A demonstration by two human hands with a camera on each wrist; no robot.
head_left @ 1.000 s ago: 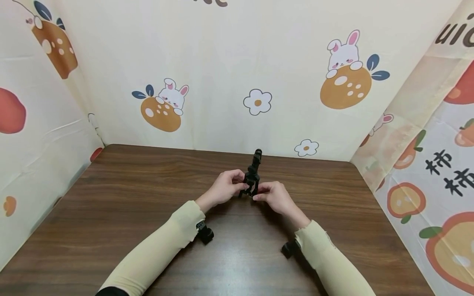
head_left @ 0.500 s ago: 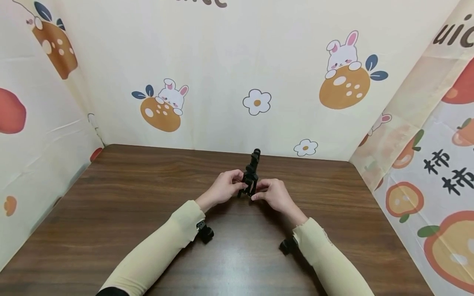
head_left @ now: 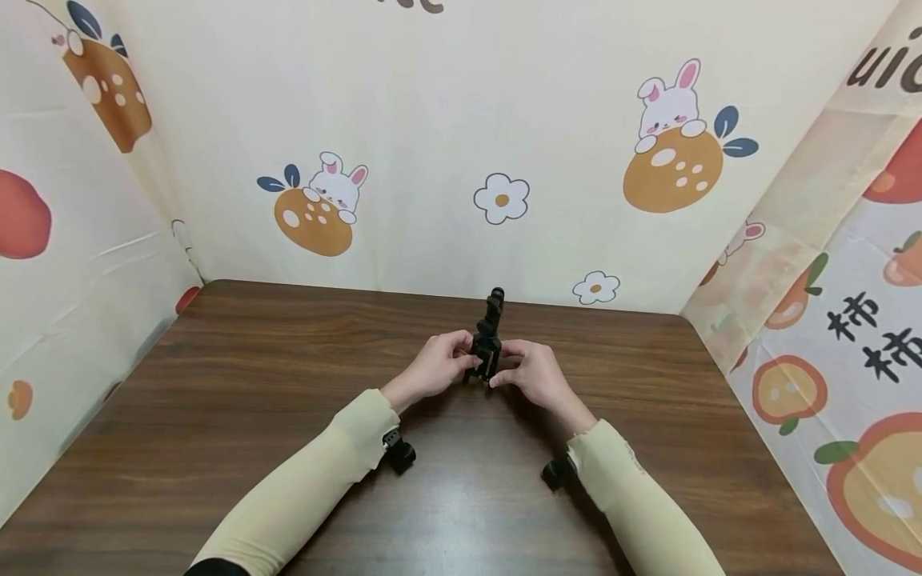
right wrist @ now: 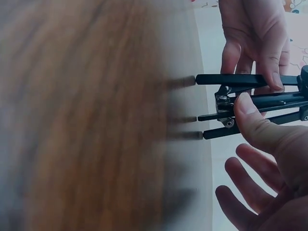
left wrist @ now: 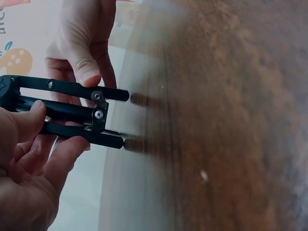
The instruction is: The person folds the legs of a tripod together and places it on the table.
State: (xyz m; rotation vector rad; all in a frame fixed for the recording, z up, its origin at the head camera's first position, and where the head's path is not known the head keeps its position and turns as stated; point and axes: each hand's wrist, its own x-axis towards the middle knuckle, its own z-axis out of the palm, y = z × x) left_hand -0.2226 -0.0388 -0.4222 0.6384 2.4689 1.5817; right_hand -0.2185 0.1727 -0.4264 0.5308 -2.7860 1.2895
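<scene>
A small black tripod point(head_left: 486, 348) stands upright on the table, its legs close together and its narrow head pointing away. My left hand point(head_left: 435, 364) holds it from the left; in the left wrist view the left thumb point(left wrist: 34, 115) lies on the centre column. On the other side my right hand point(head_left: 535, 373) pinches a leg, with its thumb point(right wrist: 250, 108) pressed to it and several other fingers loosely bent. Metal braces point(left wrist: 98, 113) join the legs to the column near the feet. The leg tips are at the tabletop.
The brown wooden table point(head_left: 238, 384) reaches back to a cream curtain point(head_left: 425, 120) printed with rabbits and fruit. More printed cloth point(head_left: 850, 320) hangs along the right side, and another sheet point(head_left: 79, 304) hangs on the left. A black wrist camera point(head_left: 398, 453) sits on my left forearm.
My right hand has shifted slightly left and closer in. The tripod's legs look nearer together, and its top leans a little farther left. My left hand is nearly still.
</scene>
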